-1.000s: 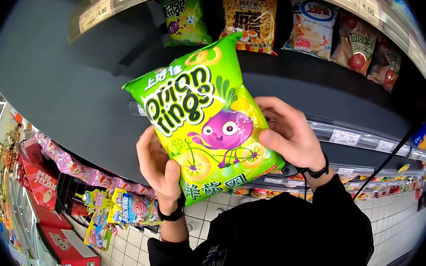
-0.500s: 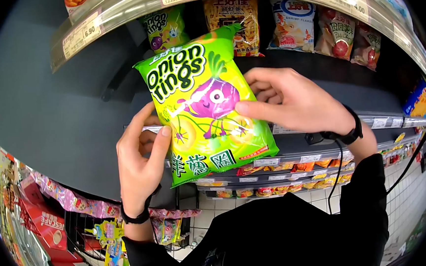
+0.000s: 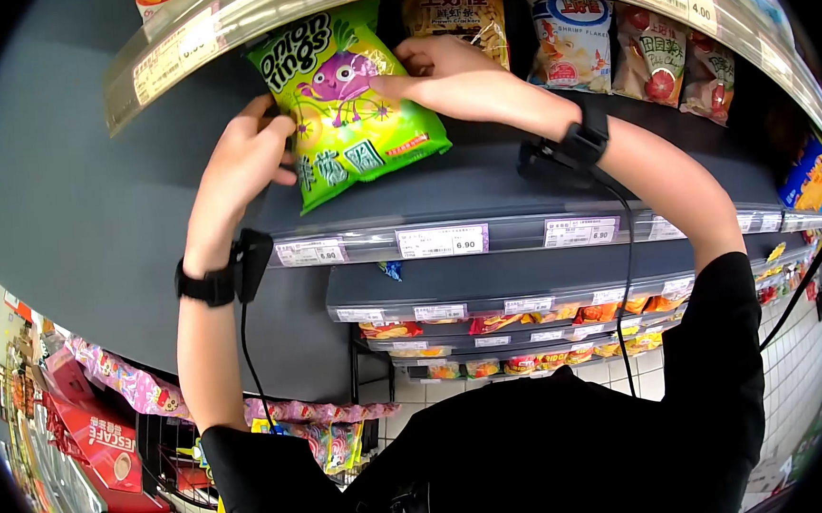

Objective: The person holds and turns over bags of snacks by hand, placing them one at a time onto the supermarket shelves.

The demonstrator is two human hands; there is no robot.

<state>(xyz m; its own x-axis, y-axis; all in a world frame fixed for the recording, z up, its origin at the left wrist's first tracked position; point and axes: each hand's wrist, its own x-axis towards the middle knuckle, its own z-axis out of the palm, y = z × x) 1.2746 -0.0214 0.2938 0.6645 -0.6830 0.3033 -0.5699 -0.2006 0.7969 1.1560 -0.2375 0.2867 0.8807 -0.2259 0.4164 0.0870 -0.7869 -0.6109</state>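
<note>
A green bag of onion rings [image 3: 348,104] stands between my two hands at the left part of the dark shelf [image 3: 520,177], its top under the upper shelf's edge. My left hand [image 3: 247,158] grips the bag's left side, with the thumb on the front. From the right, my right hand [image 3: 437,78] holds the opposite edge, its thumb on the front near the purple onion figure. Right of the bag is an orange-brown snack bag [image 3: 466,24], partly behind my right hand. The bag's back is hidden.
Farther right on that shelf are a shrimp flakes bag [image 3: 573,45] and a tomato-pictured bag [image 3: 650,59]. The upper shelf's price rail [image 3: 271,23] curves overhead. Lower shelves [image 3: 519,297] carry colourful packs. Red Nescafe boxes [image 3: 105,445] stand at lower left. Cables hang from both wrists.
Both hands have moved the onion rings bag up and away from my body, in under the upper shelf. It now covers the green bag that was visible behind it.
</note>
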